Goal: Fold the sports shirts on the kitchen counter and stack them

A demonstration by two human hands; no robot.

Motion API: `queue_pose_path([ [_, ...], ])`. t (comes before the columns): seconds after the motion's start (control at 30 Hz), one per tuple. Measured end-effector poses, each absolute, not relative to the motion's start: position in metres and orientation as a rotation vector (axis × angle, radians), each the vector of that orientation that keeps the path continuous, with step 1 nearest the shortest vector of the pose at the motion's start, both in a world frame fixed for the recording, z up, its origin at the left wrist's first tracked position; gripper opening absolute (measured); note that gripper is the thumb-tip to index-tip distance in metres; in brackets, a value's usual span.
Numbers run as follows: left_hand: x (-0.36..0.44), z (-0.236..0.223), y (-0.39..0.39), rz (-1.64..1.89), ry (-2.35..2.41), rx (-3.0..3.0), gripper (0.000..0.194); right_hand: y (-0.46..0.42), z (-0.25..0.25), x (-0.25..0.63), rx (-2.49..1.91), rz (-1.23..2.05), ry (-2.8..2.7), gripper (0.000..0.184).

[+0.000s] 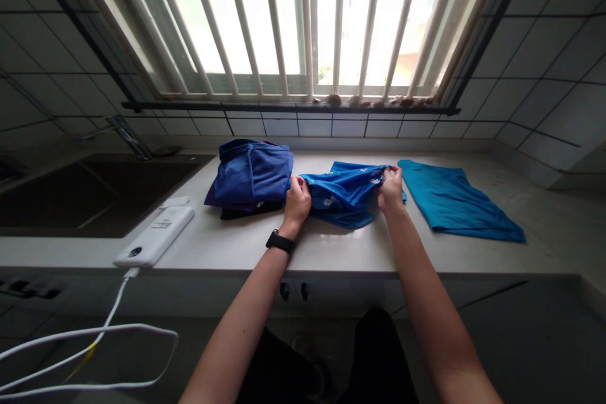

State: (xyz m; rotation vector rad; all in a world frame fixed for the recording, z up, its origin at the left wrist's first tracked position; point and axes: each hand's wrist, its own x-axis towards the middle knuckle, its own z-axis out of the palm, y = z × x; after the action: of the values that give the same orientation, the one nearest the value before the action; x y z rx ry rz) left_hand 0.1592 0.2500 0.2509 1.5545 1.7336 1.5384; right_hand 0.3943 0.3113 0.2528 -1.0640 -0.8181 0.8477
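My left hand (297,199) and my right hand (391,188) pinch opposite sides of a bright blue garment with a small white print (343,197), lifting its edge a little off the white counter (293,246). Just left of my left hand lies a folded stack of dark blue clothes (249,173), with a darker layer beneath. Beyond my right hand, a teal cloth garment (454,202) lies flat and apart from the blue one. A black watch band (280,241) circles my left wrist.
A dark sink basin (89,196) with a metal faucet (125,136) lies at the counter's left. A white power bank (154,233) sits near the front edge, its white cable (95,344) hanging down. Tiled wall and a barred window (284,25) stand behind.
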Motion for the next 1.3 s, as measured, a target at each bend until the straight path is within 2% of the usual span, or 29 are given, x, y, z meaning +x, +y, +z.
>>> queue_pose_path([
  [0.17,0.153,0.251,0.25,1.695,1.585,1.458,0.013,0.306,0.257,0.395,-0.912,1.07,-0.781,0.036],
  [0.27,0.151,0.254,0.245,1.541,1.243,1.561,0.025,0.303,0.259,0.396,-0.882,1.092,-0.742,0.041],
  [0.4,0.155,0.26,0.237,1.015,0.904,1.561,0.029,0.297,0.264,0.395,-0.865,1.139,-0.715,0.047],
  [0.47,0.158,0.261,0.236,0.991,0.901,1.552,0.029,0.294,0.267,0.394,-0.824,1.209,-0.82,0.046],
  [0.53,0.16,0.261,0.237,1.168,1.01,1.566,0.027,0.292,0.268,0.393,-0.826,1.219,-0.95,0.043],
  [0.67,0.16,0.253,0.245,1.398,1.332,1.764,0.021,0.291,0.261,0.388,-1.154,0.928,-1.224,0.03],
  [0.8,0.158,0.239,0.25,1.183,1.622,2.077,0.05,0.289,0.25,0.389,-1.498,0.462,-1.435,0.029],
  [0.9,0.157,0.23,0.252,0.957,1.711,2.117,0.067,0.288,0.244,0.394,-1.733,0.431,-1.413,0.034],
  [0.97,0.157,0.226,0.253,0.915,1.728,2.12,0.062,0.288,0.242,0.398,-1.784,0.504,-1.444,0.038],
  [1.03,0.157,0.225,0.255,0.947,1.761,2.116,0.05,0.289,0.242,0.399,-1.656,0.591,-1.533,0.037],
  [1.17,0.161,0.233,0.253,0.93,1.763,2.086,0.031,0.29,0.247,0.392,-1.269,0.726,-1.71,0.018],
  [1.23,0.16,0.247,0.243,0.841,1.684,2.08,0.027,0.288,0.253,0.388,-1.144,0.755,-1.793,0.016],
  [1.3,0.156,0.266,0.227,0.623,1.46,2.014,0.037,0.284,0.26,0.384,-1.024,0.815,-1.841,0.016],
])
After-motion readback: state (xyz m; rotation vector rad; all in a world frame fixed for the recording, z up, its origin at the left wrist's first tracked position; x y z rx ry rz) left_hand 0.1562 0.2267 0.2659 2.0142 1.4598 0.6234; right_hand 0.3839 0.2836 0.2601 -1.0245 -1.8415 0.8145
